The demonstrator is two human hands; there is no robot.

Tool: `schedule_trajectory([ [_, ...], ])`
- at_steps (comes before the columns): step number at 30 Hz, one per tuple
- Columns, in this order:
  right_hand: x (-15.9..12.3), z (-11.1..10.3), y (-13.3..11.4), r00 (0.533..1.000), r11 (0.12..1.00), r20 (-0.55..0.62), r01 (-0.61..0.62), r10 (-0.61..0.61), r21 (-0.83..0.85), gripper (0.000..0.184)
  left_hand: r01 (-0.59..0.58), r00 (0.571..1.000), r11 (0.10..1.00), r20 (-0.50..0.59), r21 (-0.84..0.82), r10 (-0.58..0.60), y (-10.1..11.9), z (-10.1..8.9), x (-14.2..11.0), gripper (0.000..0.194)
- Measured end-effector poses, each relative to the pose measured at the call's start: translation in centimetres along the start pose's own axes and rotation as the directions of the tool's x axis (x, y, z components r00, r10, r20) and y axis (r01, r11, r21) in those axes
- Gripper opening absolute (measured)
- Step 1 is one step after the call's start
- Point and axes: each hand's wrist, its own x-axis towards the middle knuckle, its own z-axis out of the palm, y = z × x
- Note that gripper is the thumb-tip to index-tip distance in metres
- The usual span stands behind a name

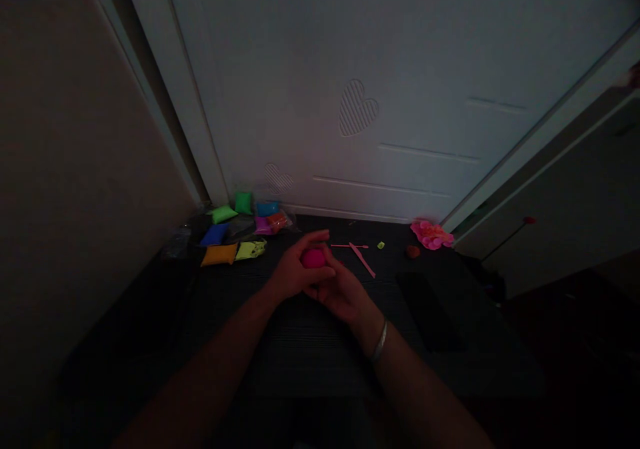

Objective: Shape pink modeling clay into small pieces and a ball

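Note:
A bright pink ball of modelling clay (313, 258) sits between my two hands, above the middle of the dark table. My left hand (296, 269) curves around its left side, thumb in front and fingers over the back. From the right, my right hand (341, 290) closes against the ball, its palm turned partly up and fingers bent beneath it. The underside of the clay is hidden by the hands. Just beyond my right hand lie a pink modelling tool (363, 260) and a thin pink stick (349, 246).
Several coloured clay packets, including an orange one (219, 256) and a blue one (215, 234), lie at the back left. A yellow-green bit (381, 245), a brownish-orange lump (413, 252) and a pink petalled piece (432, 234) are at the back right, near a dark flat rectangle (429, 310).

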Motion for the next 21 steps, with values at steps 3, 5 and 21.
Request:
schedule_trajectory([
  [3, 0.0, -0.2, -0.3, 1.0, 1.0, 0.008, 0.0, 0.0, 0.029, 0.025, 0.108, 0.994, 0.994, 0.012, -0.026, -0.107, -0.2, -0.1, 0.2, 0.044],
  [5, 0.0, -0.4, -0.5, 1.0, 0.999, -0.006, 0.023, -0.023, -0.023, 0.028, 0.176, 0.978, 0.964, -0.075, -0.202, -0.194, -0.4, -0.2, 0.4, 0.039],
  [21, 0.1, 0.6, 0.7, 0.915, 0.902, -0.121, 0.345, -0.385, -0.26, 0.023, 0.143, 0.969, 0.858, -0.108, -0.492, -0.224, -1.0, 1.0, 0.2, 0.034],
])
